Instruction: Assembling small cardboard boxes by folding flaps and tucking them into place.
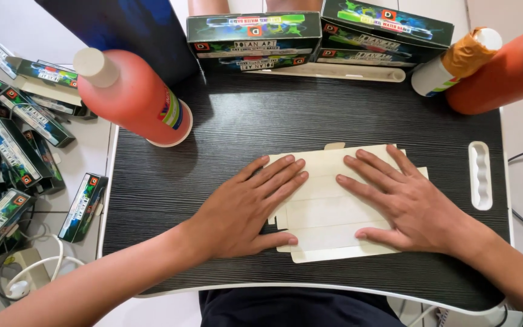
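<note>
A flat, unfolded cream cardboard box blank (325,215) lies on the dark wood-grain lap table (243,121). My left hand (246,209) rests palm down on its left edge, fingers spread and pointing up-right. My right hand (404,203) presses flat on its right half, fingers spread toward the upper left. Neither hand grips anything; both lie flat on the cardboard.
A large red bottle (134,97) stands at the table's back left, another red bottle (503,72) and a small tape-wrapped bottle (455,60) at back right. Two dark printed boxes (255,39) (382,30) line the far edge. Several boxes (13,151) and cables (37,266) lie on the floor left.
</note>
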